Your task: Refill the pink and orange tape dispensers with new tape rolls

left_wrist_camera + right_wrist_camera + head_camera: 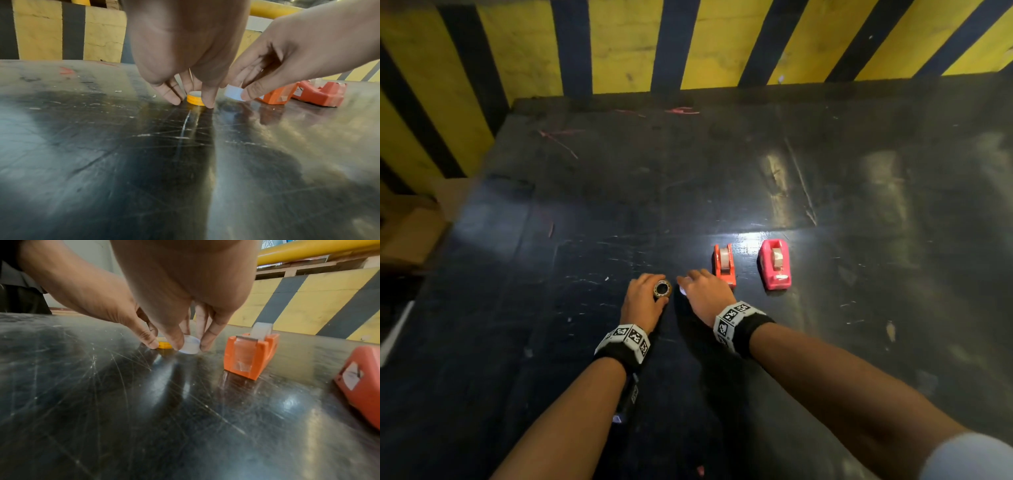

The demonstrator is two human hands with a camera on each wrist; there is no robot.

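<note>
My left hand (645,296) pinches a small yellow-rimmed tape roll (662,289) (195,100) (164,345) that lies flat on the dark table. Just right of it my right hand (703,291) pinches a white tape roll (234,93) (190,345) between thumb and fingers, tilted at the table surface. The orange dispenser (724,265) (249,353) stands beside my right hand with a clear roll in it. The pink dispenser (774,263) (327,95) (362,382) stands further right and also carries a roll.
The scratched black table (619,212) stretches all around the hands. A yellow-and-black striped barrier (688,44) runs along the far edge. Cardboard (407,233) lies beyond the table's left edge.
</note>
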